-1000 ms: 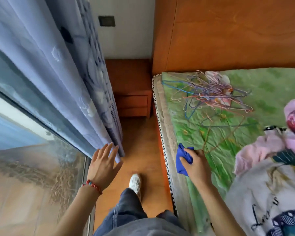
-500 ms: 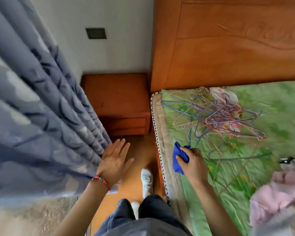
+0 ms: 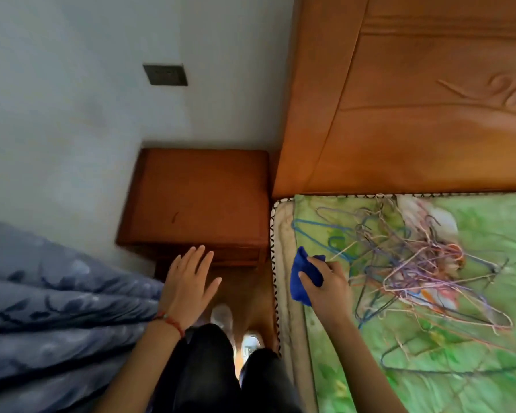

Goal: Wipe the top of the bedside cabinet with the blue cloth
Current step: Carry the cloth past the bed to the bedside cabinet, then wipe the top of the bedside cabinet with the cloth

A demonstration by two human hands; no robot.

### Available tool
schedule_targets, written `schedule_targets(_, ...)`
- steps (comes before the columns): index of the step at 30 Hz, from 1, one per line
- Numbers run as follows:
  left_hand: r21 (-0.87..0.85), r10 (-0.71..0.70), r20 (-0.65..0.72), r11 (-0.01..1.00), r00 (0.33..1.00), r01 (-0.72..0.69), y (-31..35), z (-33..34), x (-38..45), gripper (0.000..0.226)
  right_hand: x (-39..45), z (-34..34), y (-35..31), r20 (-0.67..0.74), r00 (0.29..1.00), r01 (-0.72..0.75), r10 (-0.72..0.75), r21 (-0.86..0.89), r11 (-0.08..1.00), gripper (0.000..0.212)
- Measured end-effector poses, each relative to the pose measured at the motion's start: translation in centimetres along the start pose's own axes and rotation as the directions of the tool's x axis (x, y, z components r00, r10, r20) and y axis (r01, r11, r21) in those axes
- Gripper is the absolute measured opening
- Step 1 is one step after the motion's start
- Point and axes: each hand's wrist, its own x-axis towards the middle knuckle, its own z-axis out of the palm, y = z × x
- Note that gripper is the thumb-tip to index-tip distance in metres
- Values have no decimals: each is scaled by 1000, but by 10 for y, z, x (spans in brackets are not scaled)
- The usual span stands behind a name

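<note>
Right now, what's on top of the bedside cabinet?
The bedside cabinet top shows bare wood with one small dark mark. The left hand covers only its front face. The blue cloth stays in the right hand.

Left hand [image 3: 188, 286] spread flat, palm down, fingers extended; right hand [image 3: 328, 286] curled in a closed grip, arm outstretched.

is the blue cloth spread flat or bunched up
Bunched up: the blue cloth is crumpled in the right hand, fingers closed over it, above the mattress edge, not yet on the cabinet.
</note>
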Motion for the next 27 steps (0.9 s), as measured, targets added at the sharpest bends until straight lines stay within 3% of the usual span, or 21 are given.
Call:
schedule_targets(10, -39, -25, 106, 999, 994, 30, -61, 48, 136, 70, 128, 101, -11, 114, 988, -102, 99, 20, 995, 38)
schedule_targets(14, -29, 9, 133, 1000, 991, -5, -81, 78, 180, 69, 174, 142, -10, 168, 984, -73, 64, 47, 996, 38)
schedule_targets(19, -22, 28, 207, 999, 978, -24, -95, 122, 223, 67, 220, 182, -1, 144, 987, -80, 77, 9, 997, 35)
schedule_targets(27, -25, 18, 168, 1000, 986, -14, -107, 200, 262, 61, 262, 249, 29, 139, 986, -100, 93, 44, 994, 34)
